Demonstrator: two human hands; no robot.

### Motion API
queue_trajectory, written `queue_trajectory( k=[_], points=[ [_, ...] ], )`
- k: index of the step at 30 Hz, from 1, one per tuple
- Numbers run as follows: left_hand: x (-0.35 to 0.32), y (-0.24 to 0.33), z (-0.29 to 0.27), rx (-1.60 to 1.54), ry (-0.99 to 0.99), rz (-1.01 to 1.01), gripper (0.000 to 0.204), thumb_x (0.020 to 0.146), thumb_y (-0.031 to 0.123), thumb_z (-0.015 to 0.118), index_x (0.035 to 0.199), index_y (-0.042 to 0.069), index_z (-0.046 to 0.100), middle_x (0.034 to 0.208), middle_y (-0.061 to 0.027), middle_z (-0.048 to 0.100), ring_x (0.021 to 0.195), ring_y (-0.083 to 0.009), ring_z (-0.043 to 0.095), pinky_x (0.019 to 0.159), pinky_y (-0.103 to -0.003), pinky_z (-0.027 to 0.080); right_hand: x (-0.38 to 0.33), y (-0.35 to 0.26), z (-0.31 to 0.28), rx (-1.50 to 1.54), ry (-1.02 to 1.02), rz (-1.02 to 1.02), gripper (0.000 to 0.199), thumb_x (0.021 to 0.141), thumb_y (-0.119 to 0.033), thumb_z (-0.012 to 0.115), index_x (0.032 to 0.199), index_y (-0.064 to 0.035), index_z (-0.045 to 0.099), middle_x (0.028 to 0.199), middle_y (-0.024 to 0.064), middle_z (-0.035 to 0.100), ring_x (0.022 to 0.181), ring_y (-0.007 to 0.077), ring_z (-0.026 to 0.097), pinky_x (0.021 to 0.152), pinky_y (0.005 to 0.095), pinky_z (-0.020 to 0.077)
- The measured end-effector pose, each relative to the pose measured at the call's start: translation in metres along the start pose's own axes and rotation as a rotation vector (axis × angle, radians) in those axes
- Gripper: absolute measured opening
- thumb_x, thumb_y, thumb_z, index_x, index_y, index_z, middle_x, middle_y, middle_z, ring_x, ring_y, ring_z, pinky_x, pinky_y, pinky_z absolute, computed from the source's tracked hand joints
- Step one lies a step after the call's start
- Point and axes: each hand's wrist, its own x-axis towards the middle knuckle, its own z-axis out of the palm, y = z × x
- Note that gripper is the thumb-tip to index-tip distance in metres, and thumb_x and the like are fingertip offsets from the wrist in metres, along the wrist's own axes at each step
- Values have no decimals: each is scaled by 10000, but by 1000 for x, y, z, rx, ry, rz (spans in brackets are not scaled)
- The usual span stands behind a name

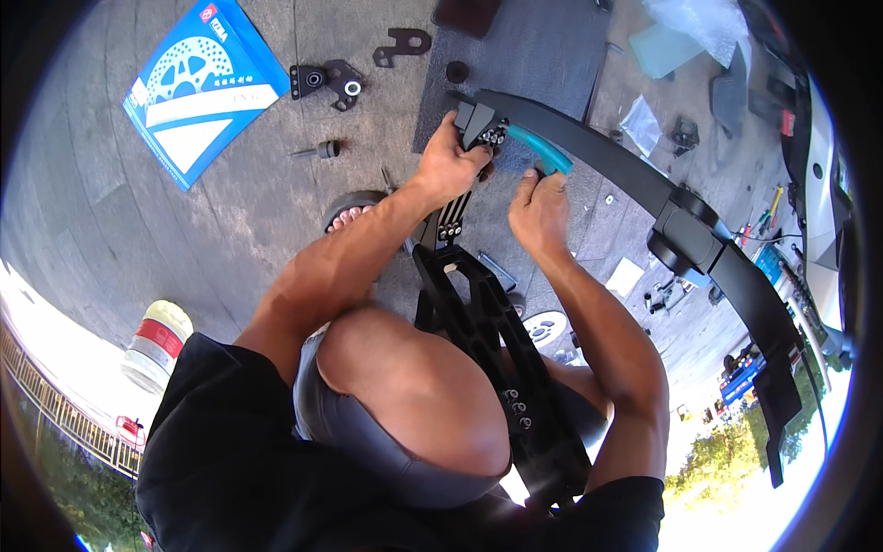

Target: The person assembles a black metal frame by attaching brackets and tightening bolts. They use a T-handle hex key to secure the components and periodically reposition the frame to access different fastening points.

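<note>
A black metal swingarm-like frame (501,345) runs from between my legs toward the far middle. At its far end, my left hand (451,167) is closed around a black bracket (475,118) with several small bolts showing on its side. My right hand (541,212) grips the right end of a teal-handled tool (535,147). The tool's other end meets the bolts on the bracket; its tip is too small to make out. A long black fender-like arm (607,152) curves away from the bracket to the right, passing beyond my right hand.
A blue packet (204,97) with a brake disc picture lies at the far left. Black plates (333,85), a hook-shaped plate (402,46) and a round-headed part (317,150) lie nearby. Clear plastic (704,37) is far right. A yellow-lidded tub (158,345) stands left.
</note>
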Motion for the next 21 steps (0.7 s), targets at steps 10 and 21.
queue_trajectory(
  k=[10,21],
  points=[
    [-1,0,2,30,36,-30,441,824,-23,594,1199,-24,362,816,-80,588,623,-155,620,515,-274,482,-11,-23,-3,236,-64,184,435,885,-232,543,1157,66,382,1077,286,568,1005,456,571,882,482,431],
    [1,0,0,3,11,-1,418,825,-45,578,1178,-32,355,845,-92,597,649,-165,610,540,-293,491,-8,-16,-7,436,-16,105,456,914,-377,585,1059,46,498,936,167,595,857,265,578,773,397,461]
  ],
)
